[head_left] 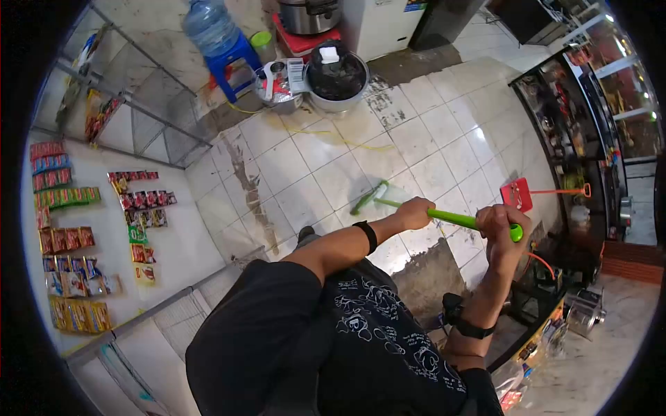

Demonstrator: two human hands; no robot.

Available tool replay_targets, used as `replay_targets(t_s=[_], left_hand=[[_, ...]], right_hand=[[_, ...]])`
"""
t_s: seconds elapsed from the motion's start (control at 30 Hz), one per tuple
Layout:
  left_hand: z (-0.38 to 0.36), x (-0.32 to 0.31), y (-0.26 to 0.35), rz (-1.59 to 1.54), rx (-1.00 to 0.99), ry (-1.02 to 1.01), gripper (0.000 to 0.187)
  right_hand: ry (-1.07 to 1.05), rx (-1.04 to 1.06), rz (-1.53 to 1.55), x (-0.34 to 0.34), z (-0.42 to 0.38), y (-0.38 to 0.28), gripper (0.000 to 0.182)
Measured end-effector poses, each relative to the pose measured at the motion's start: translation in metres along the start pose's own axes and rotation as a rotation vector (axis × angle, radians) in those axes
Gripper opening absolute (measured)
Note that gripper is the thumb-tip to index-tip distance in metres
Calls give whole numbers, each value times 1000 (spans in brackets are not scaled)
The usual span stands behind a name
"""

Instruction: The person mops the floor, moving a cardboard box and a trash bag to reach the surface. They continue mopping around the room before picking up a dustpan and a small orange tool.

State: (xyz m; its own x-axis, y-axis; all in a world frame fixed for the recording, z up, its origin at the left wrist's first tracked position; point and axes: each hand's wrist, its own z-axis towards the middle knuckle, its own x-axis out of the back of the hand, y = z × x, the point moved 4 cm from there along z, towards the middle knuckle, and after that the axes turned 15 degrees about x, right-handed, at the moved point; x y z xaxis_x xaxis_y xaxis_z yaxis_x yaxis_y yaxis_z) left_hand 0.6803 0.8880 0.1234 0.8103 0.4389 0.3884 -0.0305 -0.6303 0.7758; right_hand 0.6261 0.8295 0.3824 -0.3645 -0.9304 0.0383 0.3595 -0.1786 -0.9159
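A green broom [454,218] slants across the middle of the view, its bristle head [369,197] down on the tiled floor. My left hand [415,213] is wrapped round the handle lower down, nearer the head. Close to the rounded top end of the handle, my right hand [498,227] is closed on it. Beyond my right hand, a red dustpan [517,195] with a long orange handle lies at the right, with small bits of debris in it.
Snack packets [69,239] hang on a white panel at left, near a wire rack [132,97]. At the back are a water bottle [210,28] on a blue stool [232,66] and a lined bin [338,104]. Dark shelves [555,118] stand at right. A yellow cord crosses the floor.
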Motion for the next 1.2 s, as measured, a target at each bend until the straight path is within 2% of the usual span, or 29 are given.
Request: replay_targets(t_s=[0.03,0.07,0.1,0.17,0.23,0.3,0.33,0.37,0.43,0.47,0.5,0.57,0.6,0.67,0.7,0.8,0.9,0.93,0.97,1.0,1.03,1.07,1.1,1.13,1.2], left_hand=[[-6,-2,13,9,-12,-6,13],[-10,-5,24,-5,-68,-9,13],[-15,-6,32,-21,-119,-8,12],[-26,4,45,-55,-181,54,11],[-41,29,54,-13,-157,132,12],[-43,56,40,-11,-193,211,13],[-42,73,28,37,-123,250,14],[-40,90,15,83,-54,288,14],[-35,126,-27,150,42,397,12],[-36,146,-49,153,94,461,13],[-38,166,-72,155,147,526,13],[-35,204,-125,195,240,562,15],[-32,222,-154,232,265,595,15],[-32,257,-211,237,334,637,15],[-34,271,-236,203,378,644,15],[-30,294,-300,422,569,678,22],[-9,288,-339,297,588,600,23],[4,280,-343,247,530,542,21],[25,269,-342,219,428,367,18],[32,260,-320,275,198,376,14],[36,253,-286,299,177,348,12],[47,238,-266,124,-7,320,11],[41,236,-226,109,-109,244,12],[37,233,-193,107,-99,161,15],[42,215,-158,86,-137,42,16]], right_hand=[[53,45,7,6,0,-10,36],[-69,69,40,12,4,-22,32],[-65,75,40,14,7,-31,32],[24,328,134,19,12,-56,32],[-98,348,263,25,22,-70,33],[-110,365,310,22,26,-64,36],[-52,348,326,21,28,-51,36],[6,330,340,18,30,-36,36],[-35,259,436,-2,35,6,37],[23,166,395,-13,33,29,38],[-33,165,430,-34,35,50,38],[-90,23,200,-68,29,99,39],[-175,51,337,-97,31,115,38],[-323,-102,190,-144,27,152,26],[-352,-170,255,-172,25,164,18],[-510,-128,222,-243,14,207,12],[-490,-180,134,-265,11,211,12],[-453,-200,47,-268,15,205,13],[-394,-260,-2,-260,21,196,14],[-332,-317,-48,-244,34,179,16],[-284,-283,-111,-227,47,159,18],[-176,-216,-91,-215,61,134,22],[-120,-178,-124,-209,76,103,30],[-23,-96,-47,-207,83,91,38],[-18,-13,-3,-208,98,69,40]])
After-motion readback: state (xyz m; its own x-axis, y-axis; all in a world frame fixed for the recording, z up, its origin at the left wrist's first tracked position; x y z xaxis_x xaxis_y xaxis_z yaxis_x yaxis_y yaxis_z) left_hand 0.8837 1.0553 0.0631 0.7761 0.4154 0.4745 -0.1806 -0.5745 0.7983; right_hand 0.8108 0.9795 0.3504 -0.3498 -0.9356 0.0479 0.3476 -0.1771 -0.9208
